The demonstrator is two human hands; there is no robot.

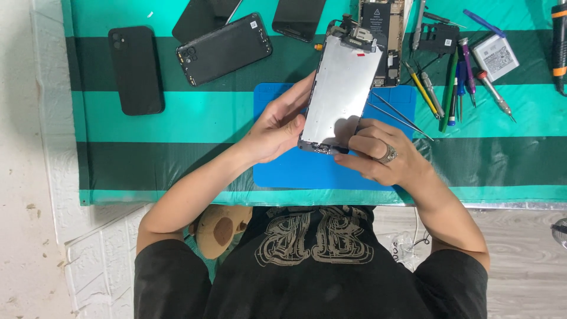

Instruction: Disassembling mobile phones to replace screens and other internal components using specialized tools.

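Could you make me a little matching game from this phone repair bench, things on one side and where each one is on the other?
Things:
1. screen panel
2. black phone case
3. white battery
4. blue mat

Places:
A. far right, by the screwdrivers
B. under both hands
C. far left on the striped cloth
D. held between left hand and right hand

Pairs: 1-D, 2-C, 3-A, 4-B

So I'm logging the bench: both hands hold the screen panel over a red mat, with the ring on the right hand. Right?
Not quite: the mat is blue, as the head view shows. Both the left hand and the ringed right hand do hold the screen panel.
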